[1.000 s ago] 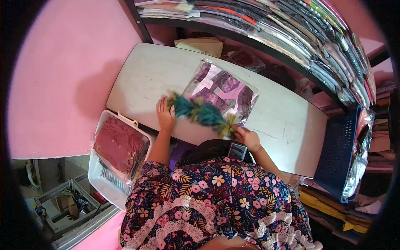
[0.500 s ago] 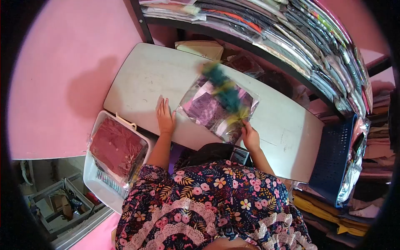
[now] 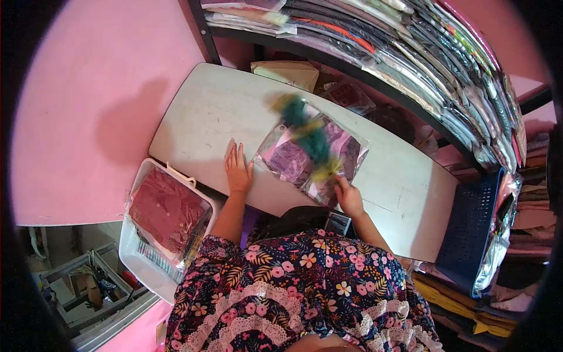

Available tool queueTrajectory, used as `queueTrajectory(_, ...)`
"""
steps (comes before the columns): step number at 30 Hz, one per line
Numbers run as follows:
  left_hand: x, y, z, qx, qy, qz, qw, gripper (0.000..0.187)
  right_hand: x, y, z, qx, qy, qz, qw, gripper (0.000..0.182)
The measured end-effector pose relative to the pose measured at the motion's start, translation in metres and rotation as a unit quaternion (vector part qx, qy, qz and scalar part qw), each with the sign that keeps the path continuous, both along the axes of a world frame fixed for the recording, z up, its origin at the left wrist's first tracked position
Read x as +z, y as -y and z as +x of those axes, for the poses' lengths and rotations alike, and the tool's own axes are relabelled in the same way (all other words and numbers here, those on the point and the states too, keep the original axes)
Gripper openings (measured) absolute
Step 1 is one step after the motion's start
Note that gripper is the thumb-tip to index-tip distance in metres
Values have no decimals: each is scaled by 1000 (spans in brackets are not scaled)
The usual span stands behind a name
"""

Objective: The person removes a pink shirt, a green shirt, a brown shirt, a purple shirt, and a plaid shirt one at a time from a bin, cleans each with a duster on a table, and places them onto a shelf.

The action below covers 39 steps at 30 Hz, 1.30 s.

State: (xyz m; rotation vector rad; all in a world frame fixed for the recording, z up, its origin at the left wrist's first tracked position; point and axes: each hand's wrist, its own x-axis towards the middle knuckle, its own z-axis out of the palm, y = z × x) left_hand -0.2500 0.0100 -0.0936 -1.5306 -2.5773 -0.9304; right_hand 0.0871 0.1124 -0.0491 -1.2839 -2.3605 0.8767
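Observation:
A duster [image 3: 312, 141] with fluffy green and yellow bristles, smeared by motion, is in my right hand [image 3: 350, 199], the fingers closed round its near end. It lies across a clear plastic package [image 3: 284, 162] holding a purple patterned fabric item, flat on the white table [image 3: 205, 114]. My left hand [image 3: 238, 171] rests on the tabletop just left of the package, palm down with fingers stretched out. Part of the package is hidden under the duster.
To the left, a white plastic bin [image 3: 139, 246] holds a bagged maroon garment [image 3: 161, 202]. A dark blue perforated basket [image 3: 469, 229] stands at the table's right end. Behind the table, a black-framed shelf [image 3: 346, 64] carries stacked bagged clothes. Folded clothes [image 3: 451, 296] sit lower right.
The duster's far end has swung a little to the left over the package, and my right hand has shifted slightly toward me. My left hand stays flat on the table.

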Motion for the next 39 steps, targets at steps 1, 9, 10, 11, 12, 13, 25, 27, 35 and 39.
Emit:
queueTrajectory(1, 0, 1, 0, 1, -2, -3, 1000, 63, 1, 4, 2, -1, -1, 1, 1000, 33)
queueTrajectory(9, 3, 2, 4, 2, -14, -6, 1000, 66, -6, -12, -1, -75, 79, 16, 994, 33)
queueTrajectory(10, 4, 1, 5, -2, -18, -7, 1000, 66, -13, -13, 0, -79, 50, 13, 995, 33)
queueTrajectory(11, 5, 1, 6, -8, -21, -7, 1000, 66, -19, -14, 2, -84, 21, 11, 996, 32)
queueTrajectory(12, 7, 0, 7, -20, -29, 8, 999, 64, -14, -8, 5, -45, -8, 19, 999, 33)
queueTrajectory(13, 8, -1, 9, -33, -36, 25, 998, 62, -13, -3, 10, -52, -10, 20, 998, 33)
queueTrajectory(25, 13, -1, 15, -155, -121, -46, 979, 42, -26, 5, 67, -154, 8, 23, 988, 32)
queueTrajectory(27, 10, 0, 11, -158, -128, -40, 978, 42, -25, 24, 67, -32, -22, 58, 998, 34)
queueTrajectory(35, 9, -2, 11, -159, -141, -36, 976, 39, -35, 25, 97, -254, 29, 9, 967, 32)
queueTrajectory(39, 7, -2, 10, -155, -149, -33, 976, 39, -32, 34, 86, -138, -76, 54, 986, 31)
